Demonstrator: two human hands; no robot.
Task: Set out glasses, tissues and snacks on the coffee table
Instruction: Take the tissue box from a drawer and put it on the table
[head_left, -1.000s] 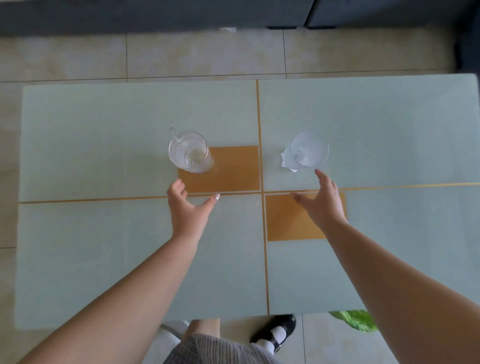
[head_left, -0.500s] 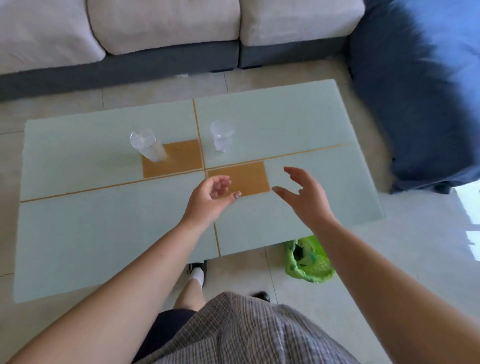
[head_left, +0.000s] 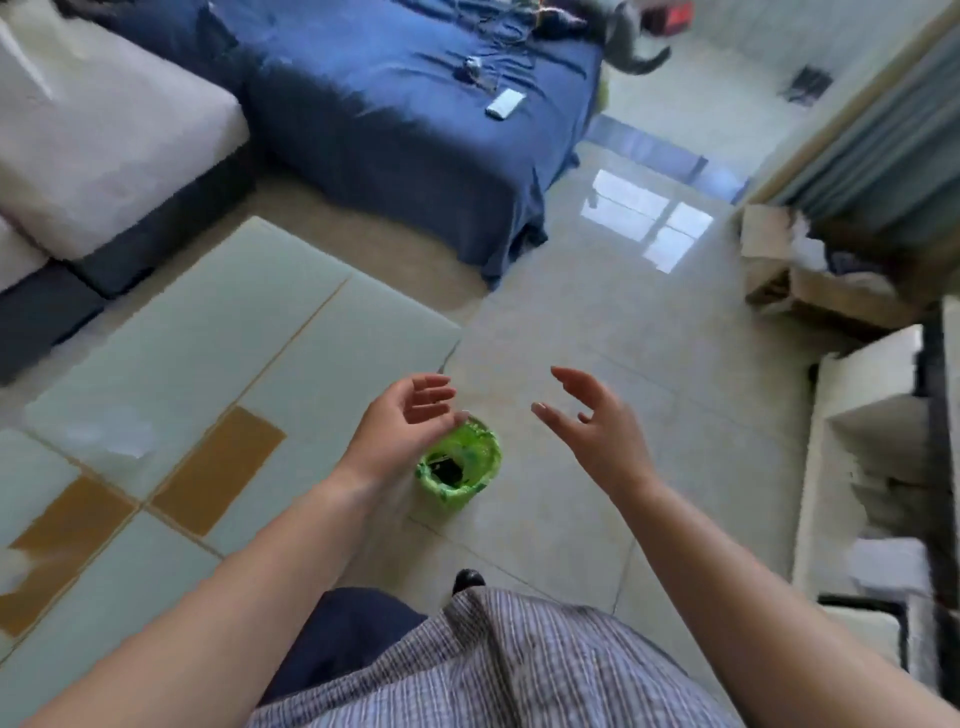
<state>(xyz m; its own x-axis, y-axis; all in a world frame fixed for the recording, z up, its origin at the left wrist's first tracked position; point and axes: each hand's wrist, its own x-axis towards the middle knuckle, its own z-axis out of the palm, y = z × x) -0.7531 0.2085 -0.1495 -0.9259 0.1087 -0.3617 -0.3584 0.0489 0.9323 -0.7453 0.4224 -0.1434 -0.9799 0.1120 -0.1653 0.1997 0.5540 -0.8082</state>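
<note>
The pale green glass coffee table (head_left: 270, 332) with its orange patches lies at the left of the head view. A blurred clear glass (head_left: 111, 434) stands on it at the far left; a second one (head_left: 13, 564) shows faintly at the left edge. My left hand (head_left: 402, 423) hovers past the table's right edge, fingers loosely curled, holding nothing. My right hand (head_left: 592, 421) is over the bare floor, fingers spread and empty. No tissues or snacks are in sight.
A small bin with a green bag (head_left: 460, 470) stands on the floor just below my left hand. A grey sofa (head_left: 104, 156) and a blue covered seat (head_left: 405, 119) lie beyond the table. A cardboard box (head_left: 810, 275) and white shelving (head_left: 872, 467) stand at the right.
The view has swung right, away from the two glasses. Both hands have left the table and now hover over the floor near the green bin, still empty.
</note>
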